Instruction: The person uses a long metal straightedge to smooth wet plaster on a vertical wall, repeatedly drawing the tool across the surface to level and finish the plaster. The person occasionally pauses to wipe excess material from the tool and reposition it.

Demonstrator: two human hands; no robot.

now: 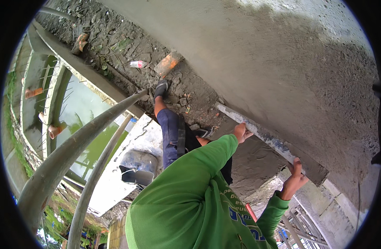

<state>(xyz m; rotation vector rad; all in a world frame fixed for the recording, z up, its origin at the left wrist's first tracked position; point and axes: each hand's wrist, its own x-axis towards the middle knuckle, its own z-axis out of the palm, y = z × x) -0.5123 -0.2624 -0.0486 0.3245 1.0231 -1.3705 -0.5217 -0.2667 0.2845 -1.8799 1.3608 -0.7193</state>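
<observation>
A long straightedge (268, 140), grey and caked with mortar, lies along the foot of a plastered wall (257, 62). My left hand (241, 133) grips it near its middle, fingers curled over the edge. Closer to its near end, my right hand (295, 180) is closed on it too, thumb on top. Beneath and beside the straightedge spreads a band of smoothed, damp-looking mortar (257, 164). The wall's plaster is smooth on the left and rougher and darker toward the right.
Scaffold pipes (90, 141) slant across the left, beyond them a basin of green water (84, 124). A cut plastic container (138, 166) stands on a pale ledge (109, 186). Rubble ground holds an orange-stained block (167, 64) and a plastic bottle (138, 64).
</observation>
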